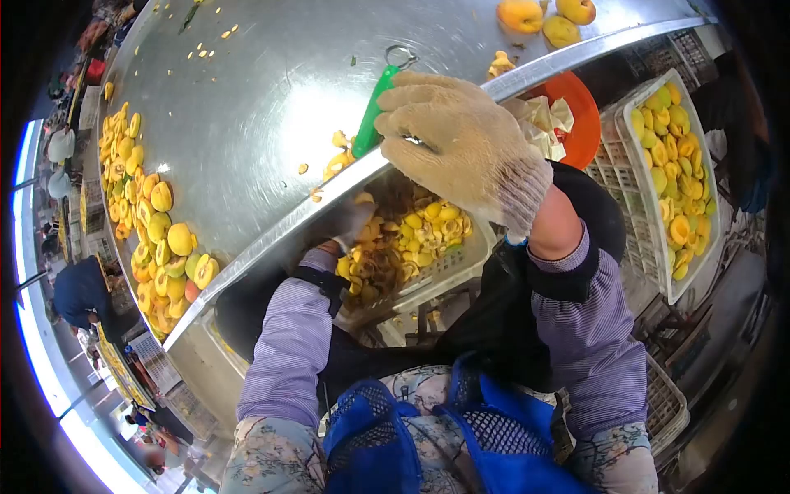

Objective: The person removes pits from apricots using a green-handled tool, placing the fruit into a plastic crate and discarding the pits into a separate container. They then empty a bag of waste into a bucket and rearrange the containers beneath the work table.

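My right hand point(461, 136), in a tan knit glove, reaches over the table's front edge with its fingers stretched out to the left. Beside its fingertips lies a green-handled tool point(376, 111) with a metal loop at its far end; the fingers do not wrap round the handle. My left hand point(352, 221) is low, under the table edge, over a crate point(448, 276) of yellow fruit pieces. It is blurred and partly hidden, so its fingers and anything in them do not show. Small fruit scraps point(337, 156) lie on the table near the handle.
Halved yellow-orange fruits point(156, 239) are heaped along the left of the metal table point(247, 107). Whole fruits point(559, 31) sit at the far right. An orange bowl point(586, 123) and a fruit-filled white crate point(629, 198) stand to the right. Other people are at the left.
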### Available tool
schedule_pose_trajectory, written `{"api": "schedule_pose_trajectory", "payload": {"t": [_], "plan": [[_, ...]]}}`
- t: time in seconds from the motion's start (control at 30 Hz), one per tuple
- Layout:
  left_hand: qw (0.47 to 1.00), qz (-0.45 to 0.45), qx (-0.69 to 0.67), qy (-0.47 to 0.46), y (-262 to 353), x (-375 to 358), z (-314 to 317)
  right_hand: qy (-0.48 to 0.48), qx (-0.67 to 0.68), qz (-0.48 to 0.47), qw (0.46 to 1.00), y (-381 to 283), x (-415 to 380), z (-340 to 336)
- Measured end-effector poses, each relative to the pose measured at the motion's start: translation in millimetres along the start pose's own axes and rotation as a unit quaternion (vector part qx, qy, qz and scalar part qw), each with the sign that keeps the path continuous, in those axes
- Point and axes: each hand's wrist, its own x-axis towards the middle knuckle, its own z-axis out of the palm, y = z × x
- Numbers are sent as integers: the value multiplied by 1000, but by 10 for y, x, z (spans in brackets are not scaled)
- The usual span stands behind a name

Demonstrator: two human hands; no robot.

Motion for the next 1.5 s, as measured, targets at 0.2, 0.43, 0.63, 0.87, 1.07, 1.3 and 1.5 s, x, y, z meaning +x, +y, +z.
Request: {"api": "schedule_pose_trajectory", "payload": {"t": [0.2, 0.43, 0.63, 0.87, 1.07, 1.3, 1.5], "plan": [[959, 196, -69, 193, -323, 712, 147, 8, -19, 13, 1000, -6, -16, 35], [973, 126, 50, 189, -270, 790, 295, 11, 5, -19, 1000, 57, -57, 45], [983, 140, -2, 118, -377, 469, 134, 11, 17, 22, 1000, -14, -66, -32], [981, 70, 72, -167, -386, -207, 278, 12, 6, 25, 1000, -41, -26, 1], [992, 11, 44, -122, -209, -112, 184, 2, -10, 21, 1000, 7, -54, 13], [918, 17, -336, -208, -121, -562, -80, 73, -70, -37, 994, 12, -25, 66], [966, 6, -230, -119, 406, -1606, -990, 102, -40, -63, 992, 10, -21, 69]]}}
